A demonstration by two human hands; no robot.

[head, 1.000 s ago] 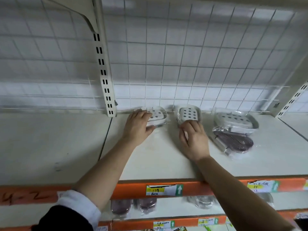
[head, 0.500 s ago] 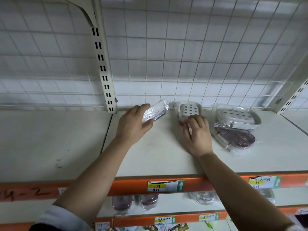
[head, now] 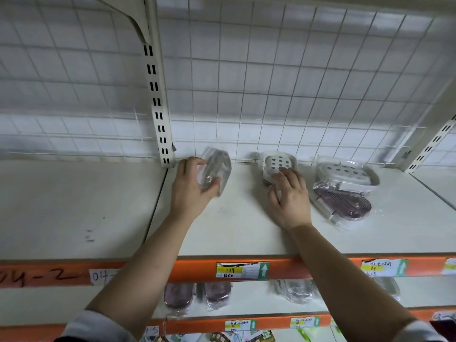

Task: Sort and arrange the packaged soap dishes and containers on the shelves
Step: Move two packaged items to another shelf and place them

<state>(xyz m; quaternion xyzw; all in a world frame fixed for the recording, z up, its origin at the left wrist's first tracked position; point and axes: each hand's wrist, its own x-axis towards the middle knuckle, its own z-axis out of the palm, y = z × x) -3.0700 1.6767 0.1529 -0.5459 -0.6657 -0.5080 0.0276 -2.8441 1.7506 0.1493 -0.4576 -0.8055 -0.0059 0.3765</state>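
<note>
My left hand [head: 191,191] grips a soap dish in a clear wrapper [head: 217,169], tipped up on edge above the white shelf [head: 234,230] near the back. My right hand [head: 290,196] rests its fingertips on a white soap dish with round holes [head: 277,162], which leans by the wire grid. Further right, a larger wrapped white dish [head: 348,174] lies partly on top of a wrapped purple dish [head: 345,206].
A slotted upright post [head: 158,104] stands just left of my left hand, and the wire grid back panel [head: 271,82] closes the shelf's rear. The orange shelf edge [head: 333,266] carries price labels. Several wrapped dishes [head: 217,292] lie on the shelf below.
My left hand has lifted its wrapped dish off the shelf and turned it up on edge. My right hand has stayed on the holed white dish.
</note>
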